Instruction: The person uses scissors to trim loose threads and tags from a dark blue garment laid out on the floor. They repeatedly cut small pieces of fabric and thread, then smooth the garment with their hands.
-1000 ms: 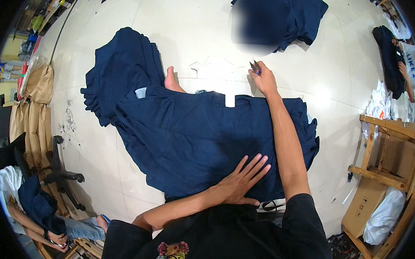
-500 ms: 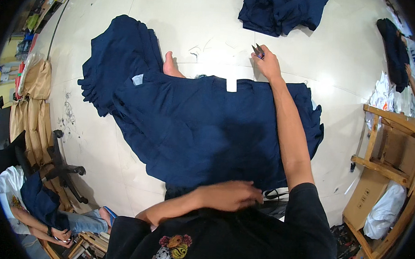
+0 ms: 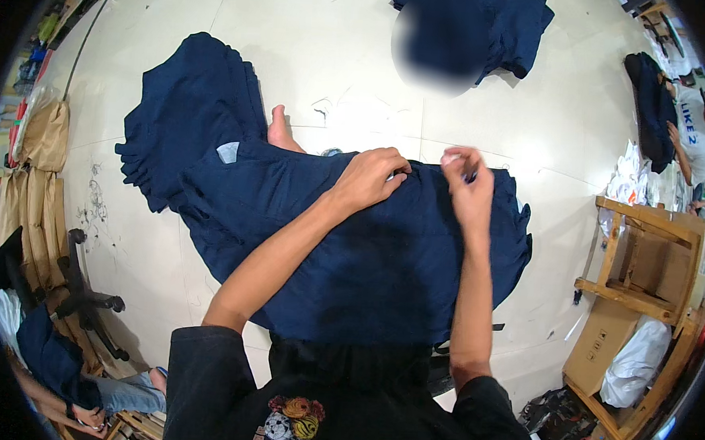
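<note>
A stack of navy blue garments (image 3: 350, 260) lies across my lap, spreading to the left in layered folds. My left hand (image 3: 368, 179) is closed at the stack's far edge, its fingertips pinching the fabric where a bit of white shows. Just to the right, my right hand (image 3: 469, 190) is raised near the same edge, fingers curled. A small purple part of the thread snips (image 3: 471, 178) peeks out of that hand; their blades are hidden. A pale grey patch (image 3: 228, 152) shows on the fabric left of my left hand.
Another navy garment pile (image 3: 522, 30) lies on the tiled floor ahead, partly blurred. A bare foot (image 3: 281, 129) sticks out beyond the fabric. On the right stands a wooden frame (image 3: 628, 294) with a cardboard box (image 3: 605, 337); on the left, a chair base (image 3: 85, 294) and another seated person (image 3: 87, 413).
My left hand has moved from near my body up to the garment's far edge. My right hand has drawn back toward me with the snips. The white label is now mostly covered.
</note>
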### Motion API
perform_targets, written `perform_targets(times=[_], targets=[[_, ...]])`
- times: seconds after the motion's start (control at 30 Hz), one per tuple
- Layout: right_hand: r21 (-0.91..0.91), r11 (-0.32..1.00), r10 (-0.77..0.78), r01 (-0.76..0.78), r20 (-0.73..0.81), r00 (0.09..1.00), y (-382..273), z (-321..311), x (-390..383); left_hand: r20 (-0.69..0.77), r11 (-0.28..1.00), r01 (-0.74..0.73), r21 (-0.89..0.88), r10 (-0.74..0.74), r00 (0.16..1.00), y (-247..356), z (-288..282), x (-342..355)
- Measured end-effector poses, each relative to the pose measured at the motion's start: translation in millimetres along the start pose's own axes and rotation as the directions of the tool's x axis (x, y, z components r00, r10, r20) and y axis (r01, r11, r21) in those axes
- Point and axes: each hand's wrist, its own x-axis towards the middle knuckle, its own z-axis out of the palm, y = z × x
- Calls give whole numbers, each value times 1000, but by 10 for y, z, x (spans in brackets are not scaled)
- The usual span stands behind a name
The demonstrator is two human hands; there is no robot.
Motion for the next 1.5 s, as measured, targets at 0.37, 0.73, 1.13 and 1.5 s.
perform_targets(times=[0.37, 0.73, 1.13, 1.5], targets=[[-437, 875, 251, -208, 41, 967, 141, 88, -40, -119, 996, -83, -23, 79, 990, -87, 258, -17], [-319, 945, 64, -78, -56, 996, 174, 220, -83, -21, 883, 232, -408, -263, 965, -102, 200, 73], [-46, 998, 55, -44, 258, 965, 143, 298, 361, -57, 821, 208, -532, -280, 958, -107, 195, 77], [-443, 895, 133, -42, 176, 975, -154, 302, 116, 38, 735, 328, -593, -382, 924, -158, 153, 66]])
